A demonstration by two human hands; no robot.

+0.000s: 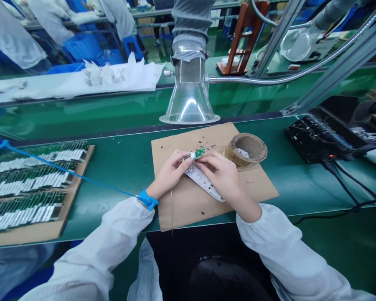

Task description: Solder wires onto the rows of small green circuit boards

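Note:
Above a sheet of brown cardboard (181, 213), my two hands meet around a small green circuit board (199, 152) with a white part at its left end. My left hand (172, 169), banded at the wrist by a blue strap (148, 200), pinches the board's white end. The fingers of my right hand (222, 175) are closed at the board's right side; what exactly they grip is hidden. Under the hands lies a long, pointed white plastic housing (205, 184), slanting down to the right. A thin wire (172, 209) hangs below my left hand.
A brown tape-roll ring (247, 148) holds small shiny bits at the cardboard's upper right. Rows of circuit boards (34, 184) fill a panel on the left. A clear fume hood (189, 100) hangs ahead. A black device (319, 138) with cables stands right. People work beyond.

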